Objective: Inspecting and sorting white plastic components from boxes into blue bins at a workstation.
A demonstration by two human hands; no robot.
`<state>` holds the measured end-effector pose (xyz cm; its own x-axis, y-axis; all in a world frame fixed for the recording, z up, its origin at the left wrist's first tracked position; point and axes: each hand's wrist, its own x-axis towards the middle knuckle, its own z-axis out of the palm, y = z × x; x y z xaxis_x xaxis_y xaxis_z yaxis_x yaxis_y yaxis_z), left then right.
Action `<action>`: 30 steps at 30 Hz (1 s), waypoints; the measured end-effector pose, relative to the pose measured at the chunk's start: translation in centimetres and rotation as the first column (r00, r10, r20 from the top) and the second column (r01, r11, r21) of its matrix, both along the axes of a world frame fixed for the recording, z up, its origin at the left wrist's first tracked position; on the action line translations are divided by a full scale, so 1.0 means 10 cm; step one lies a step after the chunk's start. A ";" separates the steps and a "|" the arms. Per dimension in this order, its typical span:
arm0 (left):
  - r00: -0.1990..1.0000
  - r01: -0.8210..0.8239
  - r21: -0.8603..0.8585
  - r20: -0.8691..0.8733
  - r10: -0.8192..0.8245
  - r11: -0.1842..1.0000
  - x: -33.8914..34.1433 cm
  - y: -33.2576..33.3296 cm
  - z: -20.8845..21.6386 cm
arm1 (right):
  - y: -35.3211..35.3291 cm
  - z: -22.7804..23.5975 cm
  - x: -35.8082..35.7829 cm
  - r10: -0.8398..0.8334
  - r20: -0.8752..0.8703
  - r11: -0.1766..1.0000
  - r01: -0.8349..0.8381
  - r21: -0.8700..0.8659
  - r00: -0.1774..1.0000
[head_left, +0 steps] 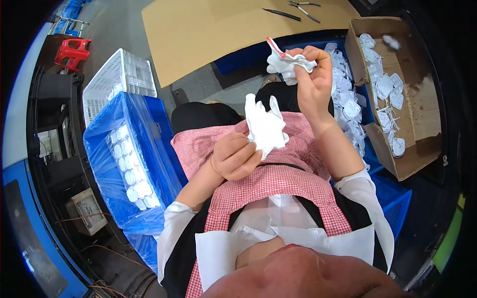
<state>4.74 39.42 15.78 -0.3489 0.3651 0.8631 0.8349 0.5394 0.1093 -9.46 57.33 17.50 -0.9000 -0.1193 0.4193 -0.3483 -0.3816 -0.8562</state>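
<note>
My left hand (pixel 236 156) is in front of my belly, its fingers pinched on the lower edge of a white cloth glove (pixel 266 129). The glove's limp fingers point upward and outward over my red checked apron (pixel 268 186). Higher and farther to the right, my right hand (pixel 316 84) grips a second, crumpled white glove (pixel 288 64) between thumb and fingers. A red-edged part of that glove sticks up at its left. The two gloves are apart from each other.
Left stand a blue crate (pixel 161 134) lined with plastic, holding rows of white parts (pixel 130 166), and a white crate (pixel 89 97). Right are loose white plastic parts (pixel 350 109) and a cardboard box (pixel 422 119). Ahead, pliers (pixel 305 11) and a thin black tool (pixel 281 14) lie on a brown board (pixel 198 44).
</note>
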 end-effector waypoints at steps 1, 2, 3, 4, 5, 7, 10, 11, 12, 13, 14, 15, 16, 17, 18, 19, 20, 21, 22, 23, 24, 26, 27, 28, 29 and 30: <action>1.000 -0.004 -0.015 0.007 0.004 1.000 0.00 0.00 0.00 | 0.00 0.00 0.01 0.005 0.010 1.000 -0.005 -0.017 1.000; 1.000 -0.019 -0.007 0.017 0.019 1.000 -0.01 0.01 0.01 | 0.00 0.00 0.02 0.013 0.037 1.000 -0.013 -0.020 0.999; 0.999 -0.031 -0.016 0.042 0.032 0.999 -0.02 0.03 0.02 | -0.01 0.01 0.04 0.087 0.031 0.996 -0.087 -0.013 0.996; 0.998 -0.056 0.014 0.043 0.056 0.998 -0.04 0.05 0.04 | -0.02 0.01 0.06 0.162 0.045 0.987 -0.163 0.007 0.986; 0.977 -0.162 0.041 0.147 0.154 0.986 -0.06 0.08 0.05 | -0.03 0.01 0.09 0.232 0.063 0.972 -0.233 0.009 0.971; 0.912 -0.298 0.129 0.332 0.242 0.946 -0.12 0.13 0.09 | -0.08 0.03 0.14 0.393 0.040 0.901 -0.394 0.180 0.918; 0.761 -0.353 0.258 0.639 0.115 0.899 -0.25 0.13 0.12 | -0.18 0.11 0.19 0.525 -0.239 0.773 -0.340 0.536 0.817; 0.736 -0.357 0.246 0.668 0.109 0.901 -0.29 0.11 0.11 | -0.20 0.15 0.22 0.398 -0.195 0.784 -0.222 0.579 0.896; 0.692 -0.398 0.255 0.714 0.105 0.881 -0.31 0.10 0.09 | -0.21 0.20 0.22 0.219 -0.358 0.769 0.065 0.636 0.908; 0.610 -0.471 0.246 0.785 0.112 0.847 -0.33 0.09 0.06 | -0.19 0.25 0.28 0.093 -0.380 0.783 0.168 0.599 0.920; 0.540 -0.536 0.236 0.834 0.114 0.811 -0.33 0.08 0.02 | -0.17 0.28 0.36 -0.036 -0.381 0.780 0.264 0.567 0.924; 0.569 -0.565 0.244 0.807 0.157 0.789 -0.37 0.06 -0.04 | -0.13 0.31 0.44 0.011 -0.415 0.813 0.233 0.534 0.910; 0.508 -0.586 0.264 0.856 0.094 0.766 -0.38 0.05 -0.09 | -0.13 0.30 0.54 0.098 -0.497 0.838 0.198 0.508 0.862; 0.443 -0.604 0.280 0.896 0.023 0.746 -0.40 0.04 -0.14 | -0.14 0.26 0.63 0.282 -0.484 0.832 0.040 0.554 0.829; 0.372 -0.623 0.296 0.926 -0.059 0.724 -0.41 0.02 -0.18 | -0.16 0.21 0.69 0.463 -0.476 0.799 -0.121 0.588 0.748; 0.293 -0.627 0.312 0.943 -0.156 0.714 -0.42 0.00 -0.22 | -0.19 0.12 0.70 0.415 -0.507 0.796 -0.032 0.604 0.756; 0.269 -0.633 0.309 0.947 -0.173 0.710 -0.43 -0.03 -0.24 | -0.23 0.02 0.68 0.382 -0.556 0.791 0.050 0.610 0.738; 0.244 -0.633 0.309 0.950 -0.196 0.710 -0.44 -0.05 -0.24 | -0.25 -0.07 0.68 0.354 -0.594 0.776 0.127 0.618 0.723; 0.225 -0.637 0.311 0.950 -0.216 0.705 -0.45 -0.07 -0.23 | -0.24 -0.14 0.67 0.369 -0.557 0.726 0.144 0.673 0.744; 0.301 -0.612 0.317 0.940 -0.157 0.725 -0.45 -0.08 -0.21 | -0.23 -0.20 0.67 0.380 -0.505 0.665 0.151 0.732 0.775; 0.420 -0.584 0.286 0.907 -0.018 0.760 -0.45 -0.07 -0.18 | -0.22 -0.24 0.69 0.357 -0.445 0.607 0.158 0.779 0.822; 0.608 -0.555 0.194 0.758 0.235 0.809 -0.43 -0.02 -0.11 | -0.24 -0.28 0.68 0.415 -0.323 0.470 0.103 0.876 0.851; 0.633 -0.565 0.105 0.691 0.349 0.819 -0.42 0.04 -0.07 | -0.24 -0.27 0.66 0.422 -0.213 0.402 0.029 0.915 0.881; 0.646 -0.593 0.022 0.610 0.459 0.805 -0.37 0.13 -0.04 | -0.25 -0.27 0.65 0.445 -0.030 0.265 -0.100 0.959 0.895; 0.664 -0.615 -0.048 0.505 0.551 0.787 -0.34 0.21 -0.01 | -0.24 -0.26 0.58 0.484 0.085 0.320 -0.267 0.909 0.871; 0.728 -0.586 -0.057 0.402 0.556 0.808 -0.30 0.27 0.02 | -0.27 -0.27 0.56 0.432 0.321 0.617 -0.536 0.576 0.843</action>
